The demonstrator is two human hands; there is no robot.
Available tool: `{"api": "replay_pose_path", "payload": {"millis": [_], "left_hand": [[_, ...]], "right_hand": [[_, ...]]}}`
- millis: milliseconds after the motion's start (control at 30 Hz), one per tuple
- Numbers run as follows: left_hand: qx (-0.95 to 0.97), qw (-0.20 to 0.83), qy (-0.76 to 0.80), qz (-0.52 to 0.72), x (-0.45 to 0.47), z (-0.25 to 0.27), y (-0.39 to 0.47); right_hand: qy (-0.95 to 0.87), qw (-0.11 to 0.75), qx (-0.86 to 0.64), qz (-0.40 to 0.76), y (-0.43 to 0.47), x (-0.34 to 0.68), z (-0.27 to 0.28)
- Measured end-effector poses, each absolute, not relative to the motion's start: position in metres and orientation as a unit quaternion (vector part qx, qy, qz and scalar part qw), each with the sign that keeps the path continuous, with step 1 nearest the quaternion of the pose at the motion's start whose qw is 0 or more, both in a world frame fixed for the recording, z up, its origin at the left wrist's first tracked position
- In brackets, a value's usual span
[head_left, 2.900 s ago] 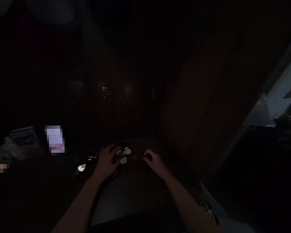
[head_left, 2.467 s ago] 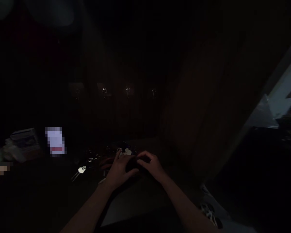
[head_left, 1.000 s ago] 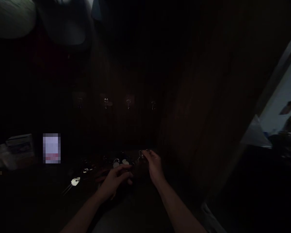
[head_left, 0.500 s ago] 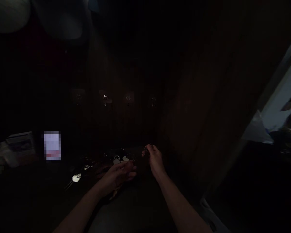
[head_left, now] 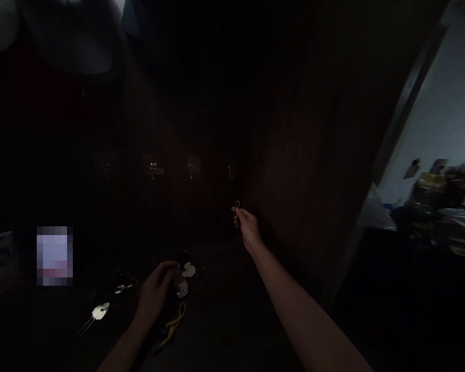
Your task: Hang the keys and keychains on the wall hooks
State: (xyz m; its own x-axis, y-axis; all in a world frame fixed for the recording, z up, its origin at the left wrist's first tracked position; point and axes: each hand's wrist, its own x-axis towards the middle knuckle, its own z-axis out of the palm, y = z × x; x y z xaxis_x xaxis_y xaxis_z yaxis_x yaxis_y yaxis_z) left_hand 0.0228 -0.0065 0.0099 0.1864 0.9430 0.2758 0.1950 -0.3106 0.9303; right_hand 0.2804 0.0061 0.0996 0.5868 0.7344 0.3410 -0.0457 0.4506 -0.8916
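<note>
My right hand (head_left: 248, 227) is raised, its thumb and fingers pinching a small keyring-like piece with a thin pale loop (head_left: 237, 204) sticking up; the rest is hidden in the fingers. Just above and left of it is the rightmost metal hook (head_left: 231, 170) on the dark wall. Low on the dark surface, my left hand (head_left: 157, 289) lies over small trinkets, fingers loosely apart. By its fingertips are a clear roundish piece (head_left: 182, 288) and a pale rounded tag (head_left: 189, 269). A yellow cord loop (head_left: 174, 325) lies nearer, right of the left wrist.
Several metal hooks, one here (head_left: 153, 170), run in a row along the wall. Keys with a pale head (head_left: 101, 311) lie at left, below a blurred-out pale panel (head_left: 55, 256). A dark wooden side panel (head_left: 302, 155) rises at right. The scene is very dim.
My right hand has risen toward the rightmost hook with the looped piece. My left hand has moved left and down to the trinkets, uncovering the yellow cord. The view has shifted right.
</note>
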Motion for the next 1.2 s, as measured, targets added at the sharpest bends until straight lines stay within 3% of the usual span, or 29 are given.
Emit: {"api": "replay_pose_path", "payload": {"millis": [300, 600, 1200], "left_hand": [[0.746, 0.235, 0.480, 0.397, 0.010, -0.008, 0.015], [0.745, 0.239, 0.481, 0.394, 0.010, -0.008, 0.015], [0.751, 0.228, 0.481, 0.392, 0.011, -0.009, 0.017]], "right_hand": [[-0.401, 0.776, -0.434, 0.220, 0.035, 0.289, 0.159], [-0.385, 0.755, -0.470, 0.244, 0.059, 0.291, 0.171], [-0.362, 0.741, -0.497, 0.271, 0.072, 0.303, 0.141]]}}
